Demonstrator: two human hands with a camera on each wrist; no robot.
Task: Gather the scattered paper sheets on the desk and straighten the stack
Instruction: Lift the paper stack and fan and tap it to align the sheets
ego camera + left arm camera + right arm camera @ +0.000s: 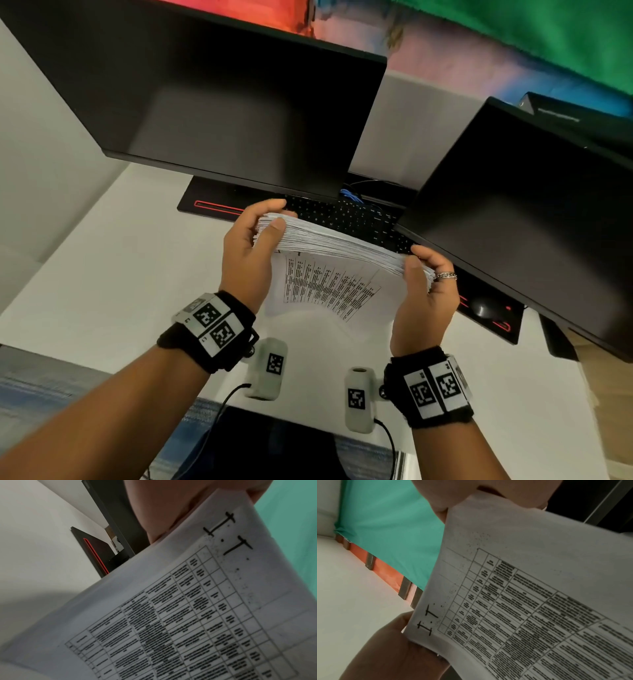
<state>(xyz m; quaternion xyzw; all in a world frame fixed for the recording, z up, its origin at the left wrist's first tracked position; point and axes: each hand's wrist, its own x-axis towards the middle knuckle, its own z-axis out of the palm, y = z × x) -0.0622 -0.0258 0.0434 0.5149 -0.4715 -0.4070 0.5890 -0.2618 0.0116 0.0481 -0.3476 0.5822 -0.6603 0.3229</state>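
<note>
Both the left hand and right hand gripped the thick white printed paper stack, apparently upright, above the white desk.

2 dark monitors, kbd, mouse

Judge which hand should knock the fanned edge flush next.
Left, probably. The stack fans most at the left hand, whose thumb lies on that edge; the right hand pinches the tighter end.
</note>
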